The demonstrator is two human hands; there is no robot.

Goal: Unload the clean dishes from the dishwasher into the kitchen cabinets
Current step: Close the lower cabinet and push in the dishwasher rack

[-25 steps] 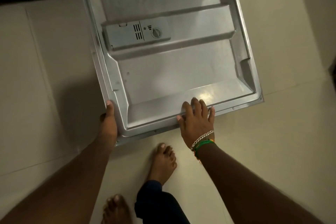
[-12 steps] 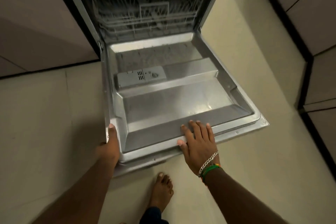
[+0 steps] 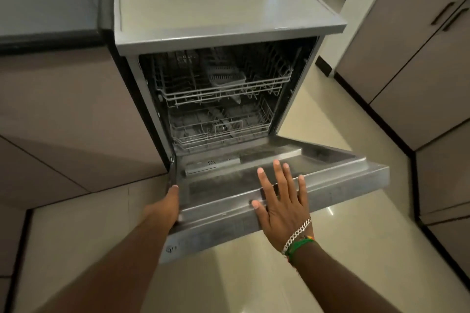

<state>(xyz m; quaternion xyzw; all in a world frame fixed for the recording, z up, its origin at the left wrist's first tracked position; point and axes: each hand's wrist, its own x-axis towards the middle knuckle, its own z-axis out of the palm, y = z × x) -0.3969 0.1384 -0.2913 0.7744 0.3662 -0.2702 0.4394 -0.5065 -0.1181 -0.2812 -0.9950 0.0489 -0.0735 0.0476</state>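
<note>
Fingers (image 3: 278, 173) flat on (steel) door (image 3: 330, 185)

The dishwasher door (image 3: 318, 185) is brushed metal with a dull sheen, its inner face smooth steel. The racks (image 3: 221, 89) are pale coated wire. The floor (image 3: 229, 274) is glossy tile, throwing glare. Cabinet fronts (image 3: 419, 71) look matt and smooth. A shiny metal chain bracelet (image 3: 297, 234) sits beside green cord.

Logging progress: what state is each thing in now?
Door: open, hanging low.
Upper rack: pushed in, no dishes clearly visible.
Lower rack: pushed in; contents unclear.
Left hand: grips door's left corner.
Right hand: flat on door's edge.
Cabinet doors: closed.
</note>
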